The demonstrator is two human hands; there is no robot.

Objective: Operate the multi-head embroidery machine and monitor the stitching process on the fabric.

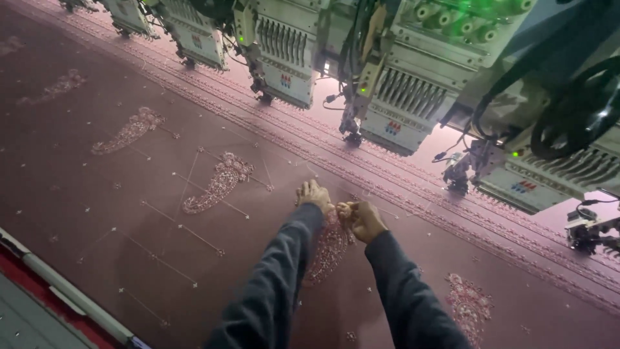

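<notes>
Pinching thread ends w/ L hand (314,194) & R hand (363,220) over paisley motif (328,249) on maroon fabric (97,213).

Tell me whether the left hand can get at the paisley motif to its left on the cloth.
Probably yes. The left hand rests on the cloth, and only flat fabric lies between it and the paisley motif; the machine heads sit farther back.

I see maroon fabric (129,213) with pink paisley motifs (219,182) and striped border bands (413,200). Sleeves (271,284) dark grey. Machine heads (400,110) white-grey, green lights (515,154).
</notes>
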